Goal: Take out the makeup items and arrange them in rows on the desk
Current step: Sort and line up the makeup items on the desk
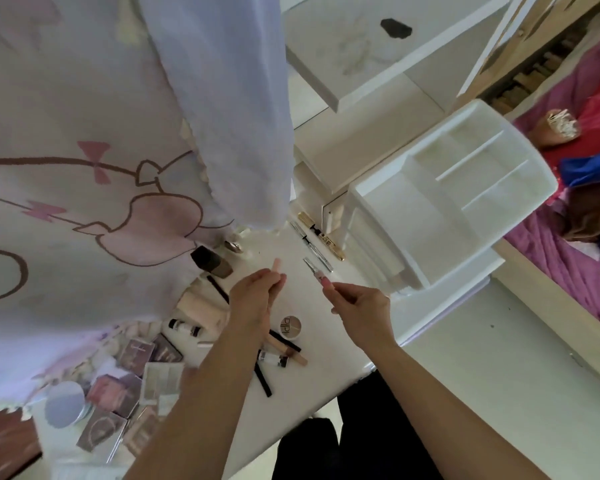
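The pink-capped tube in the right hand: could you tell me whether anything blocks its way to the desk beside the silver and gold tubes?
Nothing visible does. The right hand holds the pink-capped tube just short of the silver tube and gold tube, over bare desk.

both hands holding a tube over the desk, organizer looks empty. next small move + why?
Probably lower the right hand and lay its pink tube beside the silver tube and gold tube, parallel to them. Those two already lie side by side like a row, the desk next to them is bare, and the organizer shows nothing left inside.
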